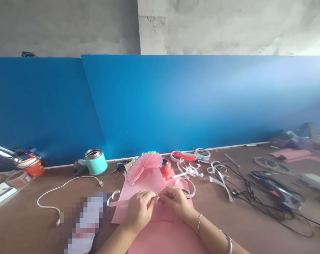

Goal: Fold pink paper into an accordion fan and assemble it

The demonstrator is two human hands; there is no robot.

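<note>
My left hand (139, 209) and my right hand (176, 201) meet over a pink paper sheet (160, 234) lying on the brown table. Both pinch a narrow folded pink strip (120, 203) that runs out to the left of my left hand. Fingers of both hands are curled and pressed together on the fold. A pleated pink paper fan (144, 165) with a teal edge lies just beyond the hands on more pink paper. My right wrist wears bracelets.
A teal metal container (95, 161), a white cable (70, 183), a red round jar (165, 168), white tape rings and strips (199, 169), scissors (119, 166), a glue gun with black cords (276, 188), and pink paper (292, 154) at far right. Blue boards stand behind.
</note>
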